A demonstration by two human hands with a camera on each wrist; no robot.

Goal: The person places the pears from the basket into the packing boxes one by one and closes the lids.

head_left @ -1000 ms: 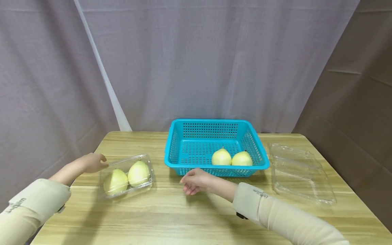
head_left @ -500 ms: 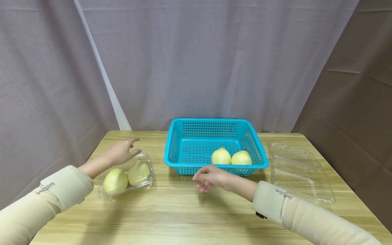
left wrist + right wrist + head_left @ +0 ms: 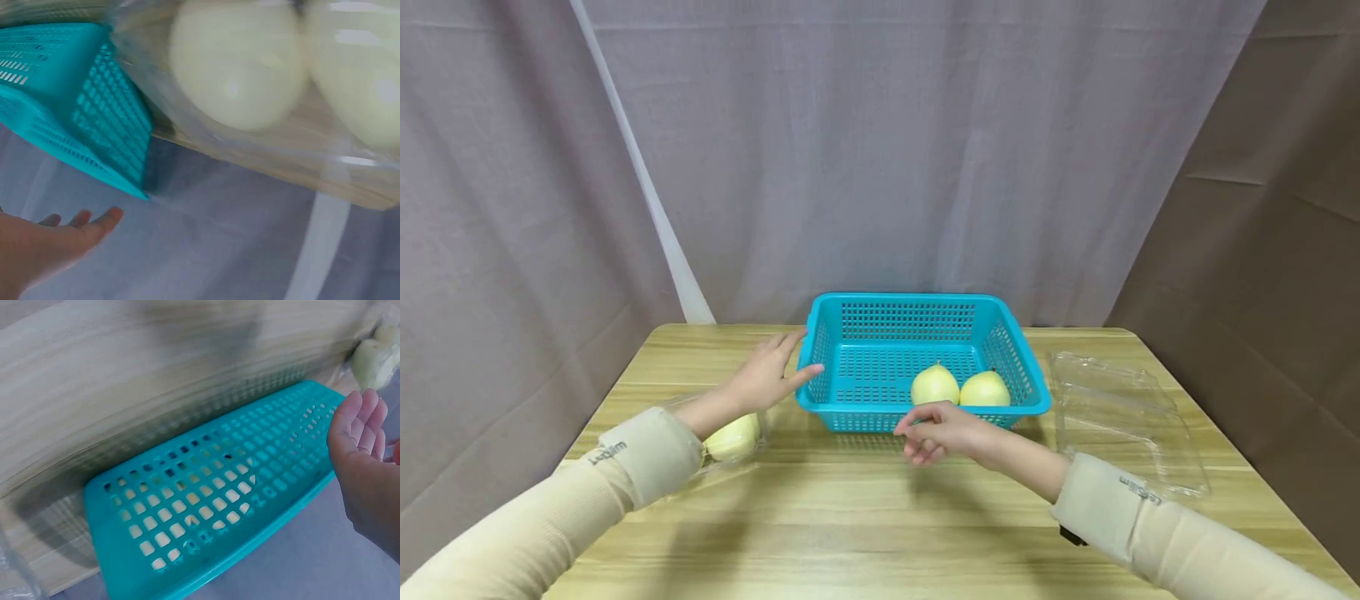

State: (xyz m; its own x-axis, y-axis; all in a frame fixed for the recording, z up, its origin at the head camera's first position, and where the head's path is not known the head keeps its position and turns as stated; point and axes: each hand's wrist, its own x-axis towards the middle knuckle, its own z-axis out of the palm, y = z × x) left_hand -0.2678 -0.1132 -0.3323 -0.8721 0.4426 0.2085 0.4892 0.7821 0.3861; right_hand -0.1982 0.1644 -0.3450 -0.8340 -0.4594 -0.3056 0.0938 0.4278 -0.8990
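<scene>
My left hand (image 3: 767, 375) is at the left rim of a blue plastic basket (image 3: 887, 408), fingers spread and thumb out over the rim. Whether it touches the rim is not clear. Just outside the basket's front wall is my right hand (image 3: 943, 432), its fingers loosely bent with nothing in them. Inside the basket, at the front right, lie a pale yellow pear (image 3: 935, 385) and a second pear (image 3: 986, 389). Under my left forearm sits a clear plastic box (image 3: 256, 147) with two pears in it; in the head view the sleeve covers most of it.
An opened clear plastic clamshell box (image 3: 1127, 425) lies on the right side of the wooden table (image 3: 850, 533). Grey curtains (image 3: 887, 167) hang behind the table's back edge, with a brown cloth (image 3: 1262, 292) along the right.
My left hand has moved right, from beside the clear box across it to the basket's left rim. My right hand has shifted right along the basket's front. The basket stays put.
</scene>
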